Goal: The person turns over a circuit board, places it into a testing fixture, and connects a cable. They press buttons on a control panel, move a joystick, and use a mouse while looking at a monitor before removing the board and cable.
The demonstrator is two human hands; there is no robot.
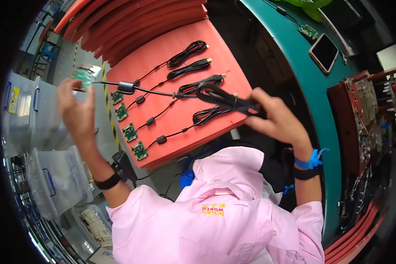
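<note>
One cable with a green circuit board on its end is stretched between my two hands above the foam. My left hand pinches the board, which is smeared by motion. My right hand is closed on the coiled black cable at the other end. A black ferrite core hangs on the cable nearer the board. Below, several like cables lie in rows on a red foam sheet, their boards, such as this green board, at the left edge and their coils to the right.
Upright red foam sheets stand at the far side. On the right, a green bench bears a phone, another circuit board and a test fixture. Clear plastic bins stand at the left.
</note>
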